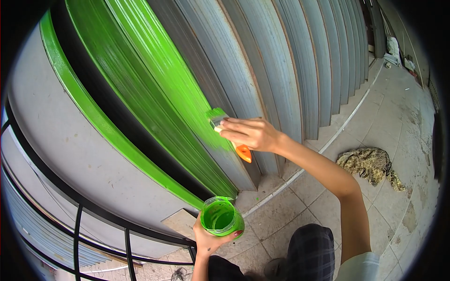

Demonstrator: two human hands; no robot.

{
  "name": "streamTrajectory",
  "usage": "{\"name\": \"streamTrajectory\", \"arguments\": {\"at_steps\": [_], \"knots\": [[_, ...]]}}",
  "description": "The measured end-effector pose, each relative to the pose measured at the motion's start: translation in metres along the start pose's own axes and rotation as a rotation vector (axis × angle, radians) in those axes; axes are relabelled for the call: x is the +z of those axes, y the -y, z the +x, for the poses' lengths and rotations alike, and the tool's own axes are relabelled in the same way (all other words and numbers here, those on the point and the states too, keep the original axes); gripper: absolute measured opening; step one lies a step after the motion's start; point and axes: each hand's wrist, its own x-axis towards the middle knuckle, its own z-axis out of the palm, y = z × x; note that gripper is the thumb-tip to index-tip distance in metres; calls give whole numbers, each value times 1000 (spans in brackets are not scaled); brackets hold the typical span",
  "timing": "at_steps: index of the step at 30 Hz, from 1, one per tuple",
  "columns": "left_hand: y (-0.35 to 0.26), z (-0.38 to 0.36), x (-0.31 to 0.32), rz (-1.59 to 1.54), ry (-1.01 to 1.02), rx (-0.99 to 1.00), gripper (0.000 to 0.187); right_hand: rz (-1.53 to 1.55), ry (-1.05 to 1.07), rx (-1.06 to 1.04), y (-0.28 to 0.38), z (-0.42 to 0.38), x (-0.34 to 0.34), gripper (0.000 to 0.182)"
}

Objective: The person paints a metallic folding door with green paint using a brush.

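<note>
My right hand [251, 134] grips a paintbrush [218, 117] with an orange handle tip showing below the fingers. Its green-loaded bristles press against a folding metal shutter [281, 61]. The shutter's left panels are painted bright green [154, 89]; the panels to the right are bare grey. My left hand [208, 239] holds a small clear jar of green paint [221, 217] low down, near the shutter's bottom edge.
A green-painted door frame strip [93, 112] runs beside a grey wall [56, 140]. A black metal railing [77, 234] curves at lower left. A crumpled cloth [370, 164] lies on the tiled floor [398, 122]. Bags sit far off at the top right.
</note>
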Motion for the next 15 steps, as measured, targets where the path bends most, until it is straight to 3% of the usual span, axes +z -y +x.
{"name": "streamTrajectory", "arguments": {"at_steps": [3, 5, 8, 13, 15], "knots": [[-1, -3, -2, 7, -17, -24, 74, 49, 229, -19, 37, -97, 27, 17], [-3, -5, -2, 11, -26, -36, 74, 177, 493, 26, 62, -142, 29, 11], [-7, -7, -3, 18, -20, -48, 75, 210, 531, -26, 53, -130, 24, 10], [-7, -3, 2, 31, -4, -43, 77, 6, -42, -22, -18, 0, -2, 20], [-8, -3, 3, 27, -12, -48, 77, -9, -87, -26, -15, 6, -8, 22]]}}
